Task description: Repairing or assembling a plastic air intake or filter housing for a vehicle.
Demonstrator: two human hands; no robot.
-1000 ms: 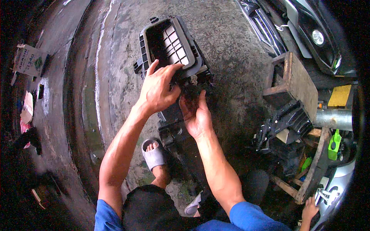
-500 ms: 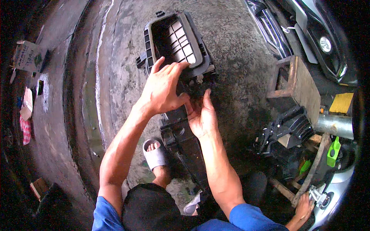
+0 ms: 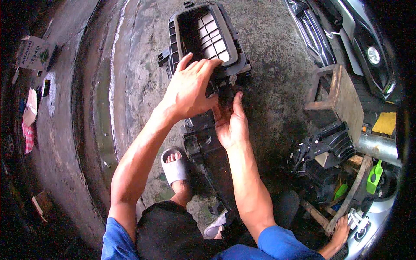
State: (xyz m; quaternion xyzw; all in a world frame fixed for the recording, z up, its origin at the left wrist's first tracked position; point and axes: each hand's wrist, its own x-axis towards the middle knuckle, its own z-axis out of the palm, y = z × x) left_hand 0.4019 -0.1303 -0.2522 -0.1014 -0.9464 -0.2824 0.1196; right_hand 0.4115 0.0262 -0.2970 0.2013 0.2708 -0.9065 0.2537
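A black plastic air duct housing (image 3: 240,63) stretches away from me over the floor. At its far end is a rectangular opening with a grey rim, and a pale grid panel (image 3: 212,37) shows inside. My left hand (image 3: 188,86) grips the near side of this end, fingertips over the rim and thumb pointing toward my other hand. Just below, my right hand (image 3: 232,128) is turned palm up around a dark part of the housing, thumb raised on the right. The dark part hides some of its fingertips. Toward my legs runs a longer black section (image 3: 212,160) of the housing.
On the right are a wooden stool (image 3: 342,95), a second black plastic unit (image 3: 329,145), a metal cylinder (image 3: 379,145) and a bright green piece (image 3: 374,177). Another person's hand (image 3: 341,232) rests near a silver car part at lower right. A cardboard box (image 3: 35,54) lies far left.
The housing's opening and both my hands appear slightly higher in the picture, the left one a little further right. The grip of both hands looks the same.
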